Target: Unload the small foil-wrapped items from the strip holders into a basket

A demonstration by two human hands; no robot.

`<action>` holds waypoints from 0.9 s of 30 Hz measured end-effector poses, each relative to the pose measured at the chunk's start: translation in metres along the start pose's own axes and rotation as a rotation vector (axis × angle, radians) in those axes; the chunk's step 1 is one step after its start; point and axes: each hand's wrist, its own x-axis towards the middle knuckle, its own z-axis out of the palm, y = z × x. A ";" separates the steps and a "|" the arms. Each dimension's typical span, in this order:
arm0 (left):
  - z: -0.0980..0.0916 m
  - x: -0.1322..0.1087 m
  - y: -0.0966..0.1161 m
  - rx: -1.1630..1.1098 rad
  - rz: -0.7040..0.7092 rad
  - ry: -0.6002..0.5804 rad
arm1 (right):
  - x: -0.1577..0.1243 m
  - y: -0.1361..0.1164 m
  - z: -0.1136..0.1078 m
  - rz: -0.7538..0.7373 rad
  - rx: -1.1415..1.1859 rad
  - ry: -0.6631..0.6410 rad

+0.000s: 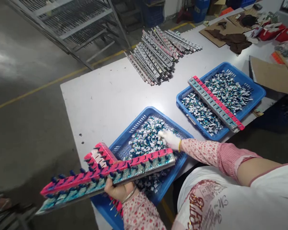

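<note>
My left hand [121, 191], bare with a bangle at the wrist, grips a long bar [86, 188] from below. The bar has a bright pink strip along one edge and a silver-turquoise side, with dark blue pointed pieces standing in rows. My right hand [170, 140], in a white glove, is over the near blue basket [134, 123], its curled fingertips down at the small white-and-blue pieces [146, 135]. What those fingers hold, if anything, is hidden. Another pink-edged bar [105, 153] lies across this basket, partly covered by the held one.
A second blue basket [260, 91] of similar pieces stands to the right, with a pink-and-silver bar [213, 102] across it. Many narrow strips [153, 57] lie piled at the table's far edge. Cardboard [271, 73] and brown cloth [230, 38] lie further right. A metal rack [86, 22] stands beyond.
</note>
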 end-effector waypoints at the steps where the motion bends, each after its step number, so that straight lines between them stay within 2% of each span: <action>1: 0.001 -0.001 0.001 -0.017 0.029 -0.018 | 0.008 0.000 -0.002 0.131 0.094 0.051; 3: 0.002 -0.002 -0.001 -0.025 0.055 -0.039 | 0.026 -0.003 -0.011 0.257 0.182 0.081; 6: 0.000 0.002 -0.009 0.004 0.012 -0.026 | 0.050 -0.012 -0.034 0.131 0.044 -0.010; 8: -0.003 0.005 -0.015 0.013 -0.021 0.028 | 0.054 -0.020 -0.047 0.008 -0.067 -0.100; 11: -0.006 0.006 -0.020 0.025 -0.015 0.080 | 0.036 -0.031 -0.048 -0.101 -0.109 -0.199; 14: -0.006 0.007 -0.023 0.002 -0.012 0.089 | 0.003 -0.036 -0.030 -0.213 -0.204 -0.272; 17: -0.006 0.009 -0.025 -0.038 -0.061 0.132 | -0.020 -0.035 -0.010 -0.269 -0.373 -0.270; 19: -0.007 0.010 -0.024 -0.043 -0.088 0.163 | -0.026 -0.033 -0.001 -0.267 -0.366 -0.250; 21: -0.007 0.010 -0.021 -0.047 -0.101 0.173 | -0.026 -0.032 0.004 -0.244 -0.237 -0.190; 25: -0.008 0.004 -0.010 -0.068 -0.083 0.092 | -0.013 -0.032 0.005 0.014 0.137 0.075; 27: -0.007 0.000 -0.009 -0.083 -0.049 0.057 | 0.001 -0.031 0.003 0.046 0.240 0.183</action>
